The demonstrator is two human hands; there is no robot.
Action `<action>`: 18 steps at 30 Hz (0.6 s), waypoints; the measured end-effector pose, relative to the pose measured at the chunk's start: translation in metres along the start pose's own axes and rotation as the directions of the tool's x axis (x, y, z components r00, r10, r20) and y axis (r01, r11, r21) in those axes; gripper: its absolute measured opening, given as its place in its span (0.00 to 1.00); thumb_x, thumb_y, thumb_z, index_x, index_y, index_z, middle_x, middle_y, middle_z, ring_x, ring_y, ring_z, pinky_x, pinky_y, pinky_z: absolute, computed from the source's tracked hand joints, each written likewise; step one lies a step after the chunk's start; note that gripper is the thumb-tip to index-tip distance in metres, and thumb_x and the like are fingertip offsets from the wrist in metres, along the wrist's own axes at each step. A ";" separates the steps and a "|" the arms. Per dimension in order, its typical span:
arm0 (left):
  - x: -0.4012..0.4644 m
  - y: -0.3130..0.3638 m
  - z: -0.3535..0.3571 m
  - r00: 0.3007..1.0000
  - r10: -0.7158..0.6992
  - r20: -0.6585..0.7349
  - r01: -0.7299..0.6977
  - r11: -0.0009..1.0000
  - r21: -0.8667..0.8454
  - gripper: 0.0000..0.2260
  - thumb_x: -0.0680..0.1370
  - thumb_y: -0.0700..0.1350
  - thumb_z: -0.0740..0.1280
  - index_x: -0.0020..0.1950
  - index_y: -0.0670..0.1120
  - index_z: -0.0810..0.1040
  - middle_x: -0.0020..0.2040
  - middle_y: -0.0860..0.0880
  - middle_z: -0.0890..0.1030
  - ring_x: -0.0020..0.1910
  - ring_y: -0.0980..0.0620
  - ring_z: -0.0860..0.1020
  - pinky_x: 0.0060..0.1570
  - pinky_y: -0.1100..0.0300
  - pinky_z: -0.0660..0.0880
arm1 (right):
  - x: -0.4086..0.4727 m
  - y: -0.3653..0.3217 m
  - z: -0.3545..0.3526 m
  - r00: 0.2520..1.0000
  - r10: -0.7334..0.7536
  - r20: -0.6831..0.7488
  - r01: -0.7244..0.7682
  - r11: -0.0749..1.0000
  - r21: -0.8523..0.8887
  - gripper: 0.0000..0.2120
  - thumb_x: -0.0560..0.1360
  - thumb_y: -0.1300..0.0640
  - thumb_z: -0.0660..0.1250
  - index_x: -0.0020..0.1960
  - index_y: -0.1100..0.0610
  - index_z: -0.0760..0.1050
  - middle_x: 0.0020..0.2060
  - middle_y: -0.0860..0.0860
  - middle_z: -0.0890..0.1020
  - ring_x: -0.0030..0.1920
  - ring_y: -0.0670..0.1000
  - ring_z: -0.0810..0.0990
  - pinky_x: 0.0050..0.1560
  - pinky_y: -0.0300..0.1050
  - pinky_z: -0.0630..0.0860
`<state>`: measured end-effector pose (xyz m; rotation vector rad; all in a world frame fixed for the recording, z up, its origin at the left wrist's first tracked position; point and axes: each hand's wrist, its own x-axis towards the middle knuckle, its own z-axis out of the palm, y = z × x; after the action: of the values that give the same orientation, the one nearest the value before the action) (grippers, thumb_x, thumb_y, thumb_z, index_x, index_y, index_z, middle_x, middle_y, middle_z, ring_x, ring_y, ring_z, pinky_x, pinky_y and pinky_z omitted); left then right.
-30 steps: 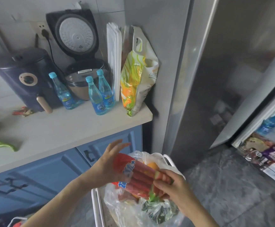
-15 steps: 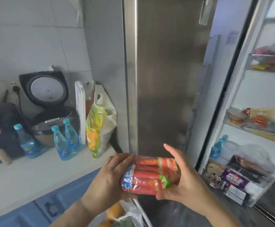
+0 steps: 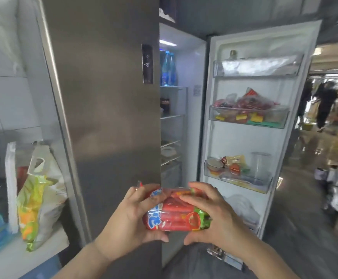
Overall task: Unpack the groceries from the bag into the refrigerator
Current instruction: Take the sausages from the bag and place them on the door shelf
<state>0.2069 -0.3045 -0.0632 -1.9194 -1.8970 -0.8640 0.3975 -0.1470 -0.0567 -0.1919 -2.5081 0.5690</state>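
Note:
A red pack of sausages (image 3: 176,215) with a blue and white label sits between both hands at chest height. My left hand (image 3: 131,216) grips its left end and my right hand (image 3: 214,214) covers its top and right end. Straight ahead stands the refrigerator (image 3: 103,97) with its left door shut and its right door (image 3: 250,125) swung open. Glass shelves (image 3: 171,116) show in the narrow gap between the doors. The grocery bag is out of view.
The open door's bins (image 3: 248,115) hold packets, jars and a clear cup. Blue bottles (image 3: 167,69) stand on the top inner shelf. At left a counter (image 3: 23,256) carries a yellow-green bag (image 3: 37,198) and water bottles. A person (image 3: 325,103) stands far right.
I have lifted the sausage pack out of the bag and raised it toward the fridge. My view has swung up and right, and the open door and shelves now fill the frame.

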 end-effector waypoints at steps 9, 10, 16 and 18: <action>0.117 -0.039 0.065 0.999 0.047 -0.007 -0.047 0.998 -0.034 0.38 0.63 0.72 0.70 0.70 0.59 0.70 0.65 0.59 0.69 0.57 0.57 0.70 0.61 0.69 0.64 | 0.057 0.110 -0.038 0.999 0.033 -0.043 -0.035 0.998 -0.044 0.44 0.55 0.27 0.69 0.68 0.40 0.69 0.68 0.33 0.57 0.69 0.38 0.61 0.67 0.42 0.69; 0.129 -0.047 0.073 0.999 0.051 -0.004 -0.051 0.998 -0.031 0.38 0.62 0.72 0.70 0.70 0.59 0.70 0.66 0.59 0.69 0.57 0.57 0.69 0.61 0.69 0.63 | 0.065 0.123 -0.039 0.998 0.040 -0.044 -0.043 0.998 -0.049 0.44 0.55 0.26 0.69 0.68 0.40 0.69 0.68 0.32 0.56 0.69 0.37 0.60 0.68 0.42 0.68; 0.216 -0.106 0.127 0.998 0.038 0.051 -0.036 0.999 -0.023 0.39 0.62 0.73 0.70 0.71 0.62 0.67 0.66 0.58 0.69 0.55 0.56 0.68 0.61 0.63 0.67 | 0.129 0.213 -0.048 0.995 0.081 -0.058 -0.084 0.995 -0.054 0.45 0.55 0.27 0.70 0.69 0.41 0.69 0.67 0.31 0.56 0.69 0.38 0.60 0.68 0.45 0.68; 0.247 -0.123 0.140 0.998 0.046 0.053 -0.046 0.999 -0.015 0.39 0.62 0.72 0.70 0.71 0.61 0.67 0.66 0.57 0.70 0.57 0.56 0.68 0.63 0.62 0.66 | 0.151 0.241 -0.053 0.993 0.086 -0.082 -0.093 0.993 -0.076 0.44 0.54 0.27 0.70 0.68 0.40 0.69 0.67 0.31 0.57 0.69 0.39 0.61 0.68 0.49 0.68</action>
<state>0.1002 -0.0148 -0.0455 -2.0048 -1.8732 -0.8227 0.3044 0.1266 -0.0475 -0.3519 -2.4568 0.4868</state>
